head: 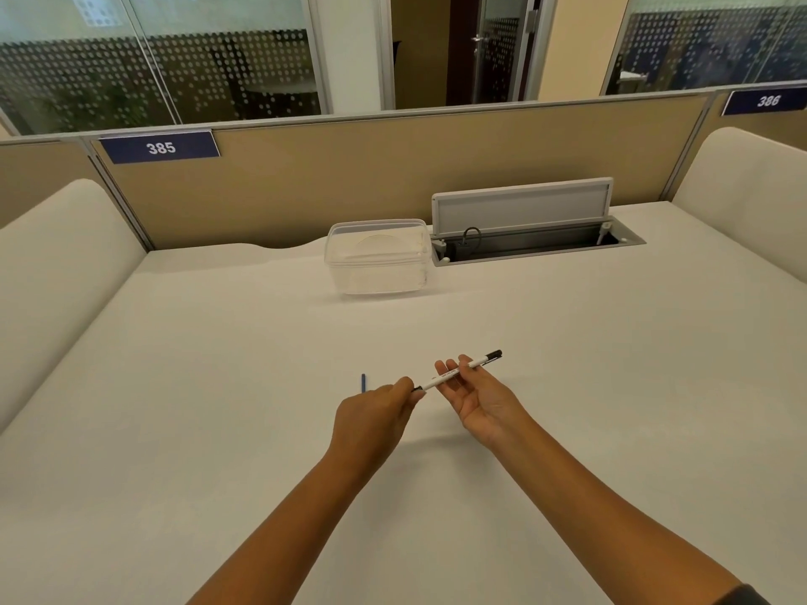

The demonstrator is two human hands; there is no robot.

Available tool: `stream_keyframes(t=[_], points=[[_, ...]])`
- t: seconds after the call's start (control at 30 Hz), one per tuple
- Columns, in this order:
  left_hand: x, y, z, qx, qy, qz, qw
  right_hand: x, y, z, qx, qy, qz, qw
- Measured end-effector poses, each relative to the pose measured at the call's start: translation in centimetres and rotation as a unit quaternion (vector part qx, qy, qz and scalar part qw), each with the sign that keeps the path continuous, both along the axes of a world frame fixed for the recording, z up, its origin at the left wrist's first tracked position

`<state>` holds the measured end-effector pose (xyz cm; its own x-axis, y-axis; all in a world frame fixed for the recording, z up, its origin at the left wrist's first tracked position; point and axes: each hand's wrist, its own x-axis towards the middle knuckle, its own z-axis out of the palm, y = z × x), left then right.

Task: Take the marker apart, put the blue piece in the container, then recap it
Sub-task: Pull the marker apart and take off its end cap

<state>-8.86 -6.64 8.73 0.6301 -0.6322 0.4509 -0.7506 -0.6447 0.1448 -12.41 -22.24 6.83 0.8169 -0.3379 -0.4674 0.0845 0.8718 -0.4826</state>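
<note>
The right hand (474, 393) lies palm up with its fingers curled round the white marker (458, 371), holding it by the middle. The left hand (375, 414) pinches the near end of the marker, where a small dark bit shows at the fingertips. I cannot tell if that bit is a cap or a plug. The far end of the marker is dark too and points toward the far right corner of the table (218, 386). Both hands hang just over the table, nearer the front edge than the back, about midway between the left and right edges. A thin blue piece (363, 382) lies on the table just beside the left hand, on its far side. Part of it is hidden behind the hand. The clear container (379, 257) stands well apart from the hands, close to the back edge, with no lid on and nothing blue inside. Just beside it on the right is an open cable hatch (524, 231) set into the table. So it looks like the blue piece is already out of the marker. It is not yet in the container. That job is left, and closing up the marker may be under way or still to do.
</note>
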Motion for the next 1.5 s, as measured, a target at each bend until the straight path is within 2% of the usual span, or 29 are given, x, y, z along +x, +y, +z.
stream_keyframes(t=[0.17,0.33,0.63,0.8,0.93,1.03,1.17,1.33,1.5], points=[[0.1,-0.1,-0.9,-0.047,0.049,0.012,0.998,0.1,0.0,0.1,-0.003,0.008,-0.004,1.000],[0.4,-0.1,-0.6,0.035,-0.030,0.010,0.999,0.1,0.0,0.0,-0.008,0.020,-0.008,1.000],[0.5,-0.1,-0.9,0.020,-0.046,-0.023,0.998,0.0,0.0,-0.1,-0.008,0.032,-0.008,0.999],[0.3,-0.2,-1.2,-0.035,-0.008,-0.012,0.999,0.0,0.0,-0.3,-0.002,0.032,-0.008,0.999],[0.3,-0.4,-1.3,0.005,-0.021,-0.018,1.000,0.1,0.0,-0.5,-0.004,0.034,-0.009,0.999],[0.2,-0.5,-1.1,-0.015,-0.011,0.015,1.000,0.1,0.0,-0.5,-0.002,0.033,-0.007,0.999],[0.1,-0.8,-1.4,-0.044,0.012,0.003,0.999,0.1,-0.2,-0.6,-0.001,0.036,-0.009,0.999],[0.0,-0.7,-1.0,0.008,-0.021,0.020,1.000,0.2,-0.1,-0.6,0.007,0.036,-0.012,0.999],[-0.3,-0.8,-1.4,-0.044,0.018,0.024,0.999,0.2,0.0,-0.6,0.005,0.037,-0.009,0.999]])
